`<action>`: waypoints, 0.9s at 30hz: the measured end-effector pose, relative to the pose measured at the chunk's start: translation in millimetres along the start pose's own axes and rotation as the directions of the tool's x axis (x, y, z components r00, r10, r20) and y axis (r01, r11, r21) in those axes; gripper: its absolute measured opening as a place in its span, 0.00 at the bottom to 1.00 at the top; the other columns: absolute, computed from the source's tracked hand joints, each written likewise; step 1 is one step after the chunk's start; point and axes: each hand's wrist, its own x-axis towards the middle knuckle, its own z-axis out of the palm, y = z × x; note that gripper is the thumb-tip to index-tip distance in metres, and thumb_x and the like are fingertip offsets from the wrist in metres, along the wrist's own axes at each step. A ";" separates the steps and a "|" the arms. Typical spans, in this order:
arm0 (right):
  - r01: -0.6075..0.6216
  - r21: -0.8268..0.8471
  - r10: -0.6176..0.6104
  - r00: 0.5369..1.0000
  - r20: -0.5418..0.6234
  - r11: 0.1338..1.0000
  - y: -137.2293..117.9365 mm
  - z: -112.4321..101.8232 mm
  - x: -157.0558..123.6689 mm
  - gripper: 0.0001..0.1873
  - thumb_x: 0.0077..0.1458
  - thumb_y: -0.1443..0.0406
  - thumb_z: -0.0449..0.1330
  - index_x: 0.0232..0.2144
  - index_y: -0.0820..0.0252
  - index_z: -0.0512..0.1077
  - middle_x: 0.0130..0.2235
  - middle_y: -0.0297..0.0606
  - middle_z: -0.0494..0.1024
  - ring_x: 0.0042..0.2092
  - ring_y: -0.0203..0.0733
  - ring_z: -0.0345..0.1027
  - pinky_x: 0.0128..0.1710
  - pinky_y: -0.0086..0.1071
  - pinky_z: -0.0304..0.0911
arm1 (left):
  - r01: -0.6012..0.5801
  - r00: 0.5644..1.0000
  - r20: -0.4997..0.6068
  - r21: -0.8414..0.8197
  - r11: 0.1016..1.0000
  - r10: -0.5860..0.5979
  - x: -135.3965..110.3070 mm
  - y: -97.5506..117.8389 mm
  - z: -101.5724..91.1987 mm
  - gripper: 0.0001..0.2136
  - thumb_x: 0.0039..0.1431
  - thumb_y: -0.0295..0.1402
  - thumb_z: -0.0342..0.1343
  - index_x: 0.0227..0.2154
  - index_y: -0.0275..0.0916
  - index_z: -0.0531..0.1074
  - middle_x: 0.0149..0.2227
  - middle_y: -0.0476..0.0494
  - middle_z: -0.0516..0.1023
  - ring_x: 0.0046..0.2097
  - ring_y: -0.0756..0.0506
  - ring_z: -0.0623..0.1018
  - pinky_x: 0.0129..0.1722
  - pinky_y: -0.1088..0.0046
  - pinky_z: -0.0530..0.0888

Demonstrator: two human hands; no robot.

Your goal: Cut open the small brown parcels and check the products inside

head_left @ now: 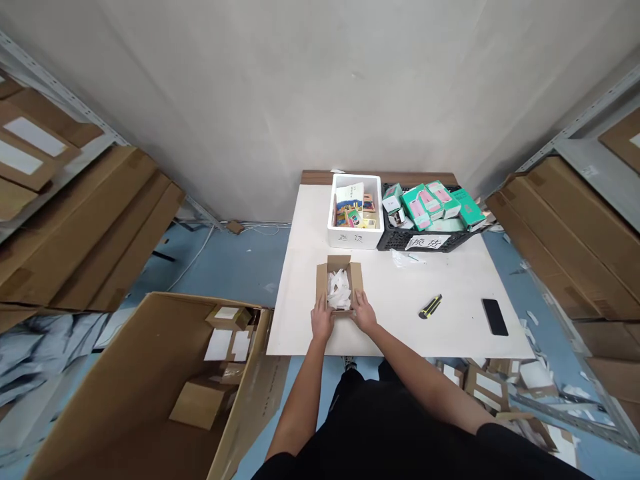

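A small open cardboard box [321, 279] with white crumpled paper [339, 289] inside sits near the front edge of the white table [450, 287]. My left hand [321, 321] rests against the box's near left corner, fingers curled on its side. On the near right corner, my right hand [364, 313] presses in the same way. Both hands hold the box between them.
Behind the box stand a white foam box [355, 235] of small colourful items and a black crate [425, 237] of green and pink packages. A yellow-black utility knife [430, 306] and a black phone [495, 317] lie to the right. A large open carton [150, 387] stands on the floor at left.
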 end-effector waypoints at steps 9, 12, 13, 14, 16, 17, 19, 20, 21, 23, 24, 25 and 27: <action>0.102 0.088 -0.059 0.916 -0.397 0.991 22.8 -80.9 -21.0 0.10 0.60 0.70 0.63 0.41 0.54 0.82 0.69 0.44 0.67 0.73 0.58 0.52 0.71 0.57 0.53 | -0.268 0.959 -0.087 0.045 0.963 0.271 29.1 93.1 -3.5 0.09 0.65 0.29 0.56 0.42 0.46 0.80 0.68 0.37 0.69 0.72 0.31 0.62 0.68 0.43 0.62; 0.087 -0.001 -0.073 0.824 -0.563 0.996 40.9 -129.1 -51.1 0.08 0.63 0.68 0.63 0.41 0.55 0.82 0.68 0.44 0.68 0.73 0.55 0.52 0.70 0.54 0.57 | -0.451 0.880 -0.096 0.133 0.883 0.464 42.6 152.5 3.9 0.10 0.65 0.30 0.57 0.45 0.45 0.79 0.68 0.37 0.69 0.73 0.31 0.60 0.67 0.45 0.64; 0.066 -0.041 -0.077 0.788 -0.611 0.997 48.4 -146.3 -64.3 0.07 0.63 0.68 0.63 0.41 0.56 0.82 0.68 0.44 0.68 0.74 0.55 0.52 0.70 0.53 0.59 | -0.507 0.845 -0.101 0.162 0.846 0.526 45.7 175.4 10.5 0.10 0.64 0.30 0.57 0.46 0.45 0.79 0.68 0.36 0.69 0.73 0.31 0.60 0.67 0.44 0.64; 0.034 -0.079 -0.078 0.752 -0.654 0.996 56.9 -163.9 -79.3 0.07 0.64 0.68 0.62 0.41 0.56 0.82 0.68 0.44 0.69 0.74 0.54 0.52 0.69 0.53 0.60 | -0.561 0.806 -0.103 0.184 0.807 0.583 47.7 199.7 19.5 0.10 0.65 0.30 0.58 0.46 0.44 0.79 0.68 0.36 0.69 0.73 0.31 0.60 0.66 0.44 0.65; -0.062 -0.135 -0.057 0.680 -0.731 0.989 77.3 -199.4 -115.5 0.07 0.64 0.68 0.62 0.40 0.56 0.81 0.68 0.44 0.68 0.74 0.54 0.50 0.68 0.52 0.62 | -0.663 0.720 -0.093 0.200 0.722 0.687 46.9 251.3 44.5 0.08 0.66 0.32 0.57 0.43 0.43 0.79 0.67 0.35 0.70 0.72 0.31 0.61 0.65 0.45 0.66; -0.123 -0.148 -0.035 0.641 -0.767 0.981 89.6 -216.5 -137.2 0.07 0.65 0.68 0.62 0.39 0.56 0.81 0.69 0.43 0.68 0.74 0.54 0.50 0.68 0.51 0.62 | -0.711 0.676 -0.080 0.195 0.676 0.733 43.4 278.2 60.6 0.07 0.66 0.33 0.57 0.42 0.43 0.79 0.66 0.35 0.71 0.72 0.31 0.62 0.65 0.45 0.67; -0.256 -0.147 0.020 0.553 -0.833 0.956 117.8 -246.2 -187.7 0.07 0.65 0.67 0.62 0.39 0.56 0.81 0.68 0.44 0.68 0.75 0.54 0.48 0.68 0.52 0.61 | -0.794 0.588 -0.036 0.163 0.585 0.808 29.2 332.4 98.8 0.06 0.67 0.34 0.57 0.40 0.44 0.79 0.66 0.36 0.72 0.71 0.31 0.63 0.66 0.44 0.65; -0.321 -0.134 0.050 0.506 -0.861 0.937 133.1 -257.9 -216.2 0.07 0.65 0.66 0.62 0.40 0.56 0.81 0.68 0.44 0.68 0.75 0.54 0.48 0.69 0.52 0.60 | -0.829 0.546 -0.007 0.135 0.542 0.838 18.5 359.0 120.4 0.05 0.67 0.34 0.57 0.40 0.44 0.79 0.65 0.37 0.73 0.71 0.32 0.64 0.67 0.43 0.64; -0.385 -0.114 0.082 0.457 -0.886 0.916 148.9 -267.0 -246.1 0.07 0.66 0.65 0.62 0.40 0.55 0.81 0.68 0.45 0.69 0.75 0.54 0.48 0.69 0.53 0.59 | -0.859 0.506 0.028 0.100 0.501 0.862 5.5 384.8 143.2 0.05 0.67 0.34 0.58 0.40 0.44 0.79 0.66 0.38 0.72 0.72 0.32 0.63 0.68 0.43 0.63; -0.504 -0.053 0.150 0.353 -0.924 0.862 180.0 -277.6 -308.2 0.07 0.66 0.64 0.62 0.41 0.55 0.81 0.67 0.45 0.69 0.74 0.55 0.49 0.69 0.56 0.57 | -0.904 0.427 0.111 0.008 0.428 0.898 -26.5 432.8 190.6 0.05 0.67 0.33 0.58 0.40 0.44 0.79 0.66 0.38 0.72 0.73 0.32 0.61 0.69 0.42 0.62; -0.559 -0.015 0.184 0.298 -0.937 0.829 194.7 -279.6 -339.2 0.07 0.66 0.64 0.61 0.41 0.54 0.80 0.67 0.45 0.70 0.74 0.55 0.50 0.69 0.57 0.55 | -0.918 0.383 0.154 -0.042 0.393 0.911 -44.9 454.6 214.5 0.05 0.66 0.33 0.58 0.40 0.44 0.79 0.67 0.38 0.71 0.73 0.32 0.60 0.70 0.43 0.62; -0.608 0.027 0.217 0.242 -0.946 0.793 208.5 -280.0 -369.7 0.07 0.66 0.64 0.61 0.42 0.54 0.80 0.67 0.45 0.70 0.74 0.55 0.50 0.69 0.58 0.54 | -0.929 0.337 0.196 -0.088 0.359 0.921 -64.5 474.8 237.9 0.05 0.66 0.32 0.58 0.40 0.44 0.79 0.67 0.39 0.71 0.74 0.33 0.59 0.70 0.44 0.63; -0.691 0.109 0.275 0.134 -0.952 0.715 233.1 -277.6 -427.8 0.07 0.66 0.64 0.61 0.42 0.54 0.80 0.67 0.45 0.70 0.73 0.56 0.51 0.70 0.59 0.51 | -0.944 0.242 0.260 -0.159 0.289 0.935 -106.2 510.5 282.2 0.06 0.66 0.31 0.58 0.41 0.44 0.80 0.67 0.40 0.70 0.75 0.33 0.57 0.70 0.46 0.64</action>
